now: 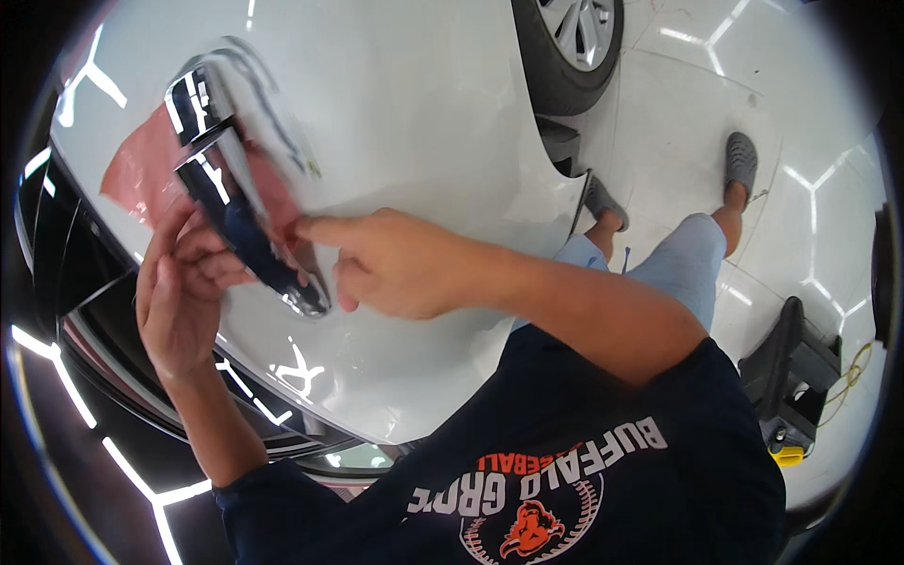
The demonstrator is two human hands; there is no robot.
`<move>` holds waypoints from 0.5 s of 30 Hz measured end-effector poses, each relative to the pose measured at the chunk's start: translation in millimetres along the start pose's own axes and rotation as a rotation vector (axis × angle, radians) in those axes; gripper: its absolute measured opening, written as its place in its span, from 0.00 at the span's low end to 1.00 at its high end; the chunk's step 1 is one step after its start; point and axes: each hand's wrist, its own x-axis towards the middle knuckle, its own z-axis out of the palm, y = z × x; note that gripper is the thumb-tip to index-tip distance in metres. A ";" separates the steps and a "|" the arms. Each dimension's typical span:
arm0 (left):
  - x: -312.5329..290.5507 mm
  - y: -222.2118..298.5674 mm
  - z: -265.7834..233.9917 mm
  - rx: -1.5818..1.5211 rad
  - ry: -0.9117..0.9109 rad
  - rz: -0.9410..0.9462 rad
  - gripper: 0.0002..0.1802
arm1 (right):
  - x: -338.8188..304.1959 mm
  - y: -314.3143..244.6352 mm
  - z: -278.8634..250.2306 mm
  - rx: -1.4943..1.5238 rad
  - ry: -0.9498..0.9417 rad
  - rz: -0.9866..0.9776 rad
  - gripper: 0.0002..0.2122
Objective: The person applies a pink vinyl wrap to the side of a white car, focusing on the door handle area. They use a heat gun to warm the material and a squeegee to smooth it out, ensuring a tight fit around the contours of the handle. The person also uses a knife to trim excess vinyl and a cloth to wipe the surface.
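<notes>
A shiny chrome door handle (226, 188) stands out from the white car panel (414, 122), slanting across it at the left. Behind the handle lies a thin, glossy pink sheet (137, 174), flat against the panel; I cannot tell whether it is film or something else. My left hand (184, 292) is at the handle's near-left side, palm toward me, its loosely bent fingers apart and their tips partly hidden behind the handle. From the right, my right hand (395, 264) stretches its index finger to the sheet's edge beside the handle; the thumb is apart from it.
A car wheel (574, 47) is at the top right. Dark window glass (66, 235) curves along the left. On the pale tiled floor at the right stands a dark grey stool-like object (791, 377) with a yellow part, near a yellow cord (855, 372).
</notes>
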 end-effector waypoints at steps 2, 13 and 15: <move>4.7 4.2 -4.6 -0.051 -0.066 0.009 0.32 | 7.5 -4.4 -12.2 0.034 0.022 -0.010 0.17; -33.5 -17.4 -14.6 -0.002 0.209 0.077 0.29 | 4.8 32.8 -5.3 -0.110 0.009 -0.189 0.12; -49.0 -26.7 -12.1 -0.037 0.158 0.091 0.28 | 3.4 23.8 6.8 -0.186 -0.086 -0.109 0.12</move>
